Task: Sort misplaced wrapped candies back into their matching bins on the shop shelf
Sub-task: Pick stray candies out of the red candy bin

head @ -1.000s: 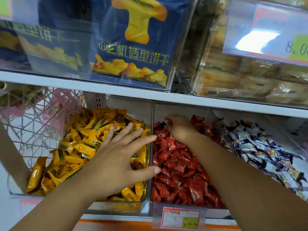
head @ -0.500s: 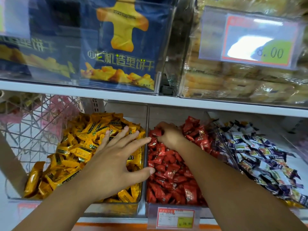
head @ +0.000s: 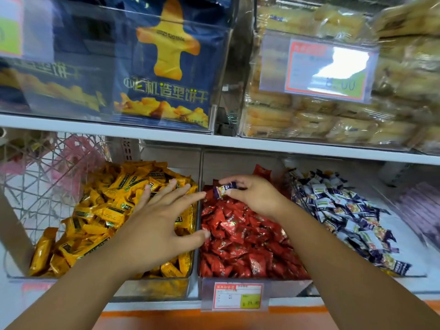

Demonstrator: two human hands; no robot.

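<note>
One purple-and-white wrapped candy (head: 225, 189), crinkly and oblong, pinched between thumb and fingertips of the right hand (head: 257, 198), just above the glossy red candies (head: 238, 239) under that hand. Matching purple-and-white candies (head: 345, 210) lie to its right. Left hand (head: 157, 225) spread flat, grasping nothing, over yellow bar-shaped candies (head: 102, 210). Blue bag (head: 166, 67) above reads "机造型饼干".

Glossy foil-like wrappers are seen on the red candies (head: 240, 236) and yellow candies (head: 102, 208); the bins (head: 198, 210) appear to be clear, smooth plastic.

Left hand (head: 154, 225) splayed flat; right hand (head: 254, 198) apparently pinches a candy (head: 225, 188).
</note>
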